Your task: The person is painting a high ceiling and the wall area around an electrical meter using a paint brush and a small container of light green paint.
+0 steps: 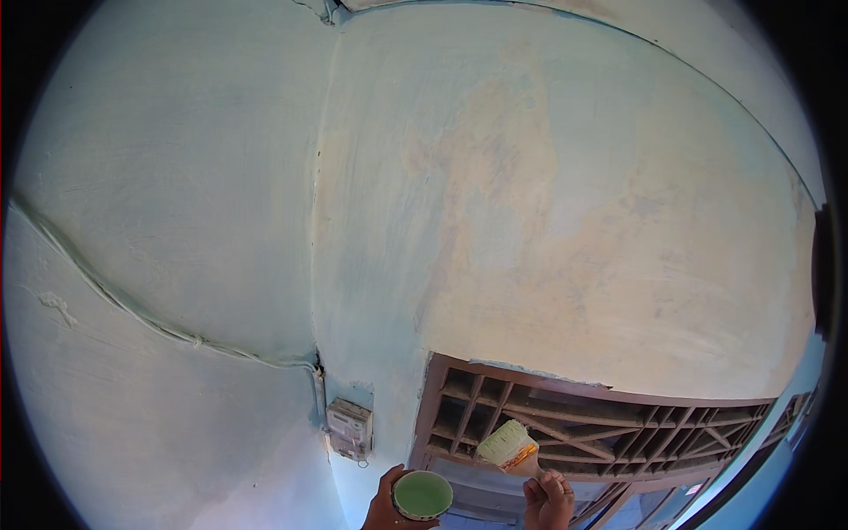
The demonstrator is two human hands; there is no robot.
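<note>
At the bottom centre, my left hand point(384, 499) is wrapped round a cup point(422, 495) holding pale green paint. My right hand point(549, 501) grips the handle of a wide paintbrush point(507, 444), its bristles coated in pale paint and raised up and to the right of the cup. Behind the brush is a brown window grille point(583, 433) with crossed bars, set low in a patchy, pale blue-green and cream wall point(565, 230).
A grey meter box point(349, 428) hangs left of the window, with pale cables point(132, 309) running up to it along the left wall point(168, 168). A dark cable crosses near the ceiling point(742, 62). A dark object point(823, 269) juts in at the right edge.
</note>
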